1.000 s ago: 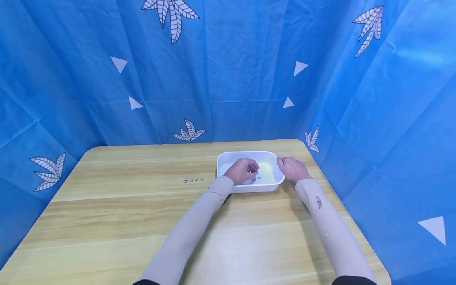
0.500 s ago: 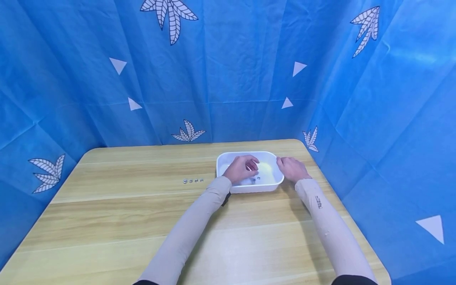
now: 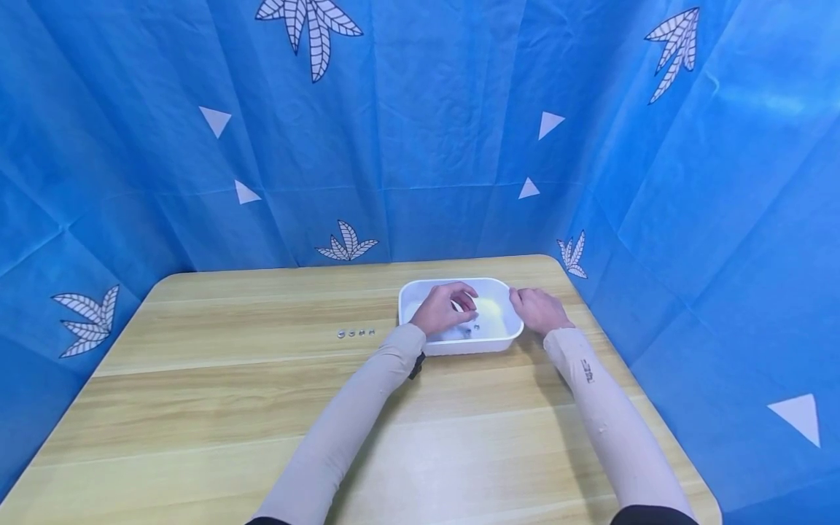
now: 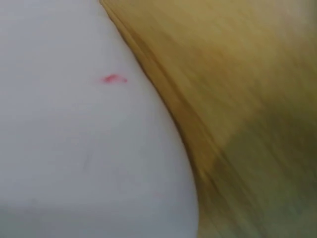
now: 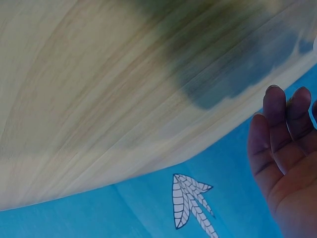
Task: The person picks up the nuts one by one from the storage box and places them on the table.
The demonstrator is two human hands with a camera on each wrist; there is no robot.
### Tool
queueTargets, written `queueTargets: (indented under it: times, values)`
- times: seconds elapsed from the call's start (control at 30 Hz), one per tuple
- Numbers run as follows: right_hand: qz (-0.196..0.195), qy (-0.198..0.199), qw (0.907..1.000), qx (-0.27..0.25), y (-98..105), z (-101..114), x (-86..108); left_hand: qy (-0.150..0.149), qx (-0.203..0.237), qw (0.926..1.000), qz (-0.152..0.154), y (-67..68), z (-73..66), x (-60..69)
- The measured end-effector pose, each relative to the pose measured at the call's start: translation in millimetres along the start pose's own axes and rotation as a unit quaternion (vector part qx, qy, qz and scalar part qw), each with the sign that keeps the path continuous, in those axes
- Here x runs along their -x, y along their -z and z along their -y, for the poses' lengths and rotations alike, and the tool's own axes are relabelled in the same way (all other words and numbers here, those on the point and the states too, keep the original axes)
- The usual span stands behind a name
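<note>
A blue curtain (image 3: 446, 131) backs the wooden desk (image 3: 216, 394), where a white tray (image 3: 479, 346) holds small shiny pieces (image 3: 476, 327). The right hand (image 3: 540, 311) grips its rim; the left hand (image 3: 441, 309) curves inside, whether pinching anything I cannot tell.

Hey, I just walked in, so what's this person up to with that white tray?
The person's right hand holds the right end of the white tray. Their left hand is at the tray's interior, fingers curved, though I can't tell whether it holds anything. A couple of small shiny pieces lie in the tray near that hand. Four more small shiny pieces sit in a row on the wooden table, left of the tray.
</note>
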State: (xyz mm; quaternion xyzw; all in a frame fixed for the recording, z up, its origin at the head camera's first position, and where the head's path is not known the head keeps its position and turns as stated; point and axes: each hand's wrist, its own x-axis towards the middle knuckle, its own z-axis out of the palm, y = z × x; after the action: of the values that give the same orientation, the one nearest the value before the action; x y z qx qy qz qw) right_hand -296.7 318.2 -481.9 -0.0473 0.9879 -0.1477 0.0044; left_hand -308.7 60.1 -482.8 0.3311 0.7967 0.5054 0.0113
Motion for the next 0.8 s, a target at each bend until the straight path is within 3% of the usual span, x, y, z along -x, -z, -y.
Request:
queueTargets:
  times: [0.6, 0.8]
  values:
    - [0.005, -0.001, 1.0, 0.003, 3.6, 5.2, -0.2, -0.018, -0.004, 0.9998, -0.005, 8.1, -7.5, 2.3]
    - [0.012, 0.002, 0.9999, 0.01, 5.1, 5.8, -0.2, -0.007, -0.008, 0.9999, -0.008, 13.1, -12.8, 4.6]
